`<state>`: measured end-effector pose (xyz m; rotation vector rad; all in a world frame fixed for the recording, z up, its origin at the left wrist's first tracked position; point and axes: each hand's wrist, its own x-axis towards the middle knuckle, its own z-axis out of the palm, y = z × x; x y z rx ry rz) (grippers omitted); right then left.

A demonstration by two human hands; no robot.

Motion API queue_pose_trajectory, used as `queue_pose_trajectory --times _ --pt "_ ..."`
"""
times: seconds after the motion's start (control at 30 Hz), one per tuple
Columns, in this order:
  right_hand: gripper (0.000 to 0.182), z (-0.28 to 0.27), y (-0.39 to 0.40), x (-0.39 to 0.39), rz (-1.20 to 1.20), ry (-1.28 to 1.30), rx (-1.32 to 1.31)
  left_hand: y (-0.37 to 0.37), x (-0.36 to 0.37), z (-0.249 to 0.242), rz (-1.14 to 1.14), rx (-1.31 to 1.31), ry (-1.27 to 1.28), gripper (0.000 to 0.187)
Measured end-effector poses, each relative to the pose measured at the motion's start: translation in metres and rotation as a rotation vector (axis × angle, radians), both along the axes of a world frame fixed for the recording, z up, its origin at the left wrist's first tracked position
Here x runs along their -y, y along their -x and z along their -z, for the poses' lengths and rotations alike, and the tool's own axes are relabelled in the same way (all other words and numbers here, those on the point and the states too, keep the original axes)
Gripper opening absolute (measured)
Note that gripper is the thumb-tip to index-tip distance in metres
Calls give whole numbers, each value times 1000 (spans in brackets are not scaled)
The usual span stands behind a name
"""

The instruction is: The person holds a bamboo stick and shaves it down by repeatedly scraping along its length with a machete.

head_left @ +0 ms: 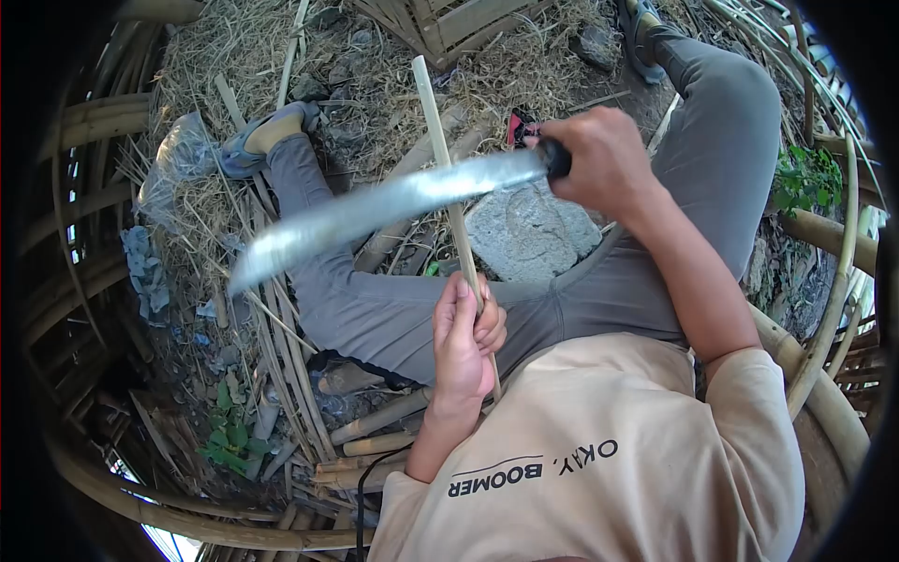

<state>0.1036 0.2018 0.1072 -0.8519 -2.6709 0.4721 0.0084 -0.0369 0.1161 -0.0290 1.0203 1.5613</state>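
Observation:
A pale bamboo strip (436, 136) stands upright in the view, and my left hand (468, 332) is closed around its lower part. My right hand (604, 161) grips the black handle of a long machete (393, 208). The shiny blade reaches left across the strip and is slightly blurred; whether it touches the strip I cannot tell. A flat grey stone (532, 229) lies between my legs, just below the blade's handle end.
Cut bamboo strips (281, 347) and dry shavings cover the ground at the left. A clear plastic bag (185, 155) lies near my left foot. Bamboo poles (833, 412) curve around the right side. A woven bamboo piece (454, 21) stands at the top.

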Motion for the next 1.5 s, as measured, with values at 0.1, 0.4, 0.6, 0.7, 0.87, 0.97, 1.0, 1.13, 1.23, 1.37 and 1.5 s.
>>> queue_pose_trajectory --times 0.1,0.4,0.6,0.7,0.87,0.97,1.0,1.13,1.23,1.37,1.5 --pt "27 -10 -9 -22 175 71 12 4 8 1 20 49 -26 21" --pt "25 -34 -7 5 -67 78 165 -6 -23 -4 77 -214 57 23" --pt "21 -55 -10 -39 3 -92 168 -18 -24 -5 121 -322 80 20" --pt "21 -57 -9 -45 -8 -135 213 -15 -23 -1 135 -283 83 21" --pt "22 -43 -3 -63 -44 -186 170 -10 -24 2 98 -250 89 21" --pt "21 -42 0 -69 -38 -224 153 -6 -24 2 90 -235 82 21" --pt "21 -41 1 -70 -35 -235 154 -5 -24 3 91 -234 80 21" --pt "19 -40 -3 -78 17 -340 115 -1 -25 1 82 -216 68 21" --pt "17 -41 -5 -79 27 -385 109 -3 -25 1 87 -228 63 21" --pt "16 -47 -7 -79 5 -421 50 -3 -26 -2 88 -222 64 21" --pt "16 -50 -11 -81 -5 -432 27 -5 -26 -4 93 -218 46 21"
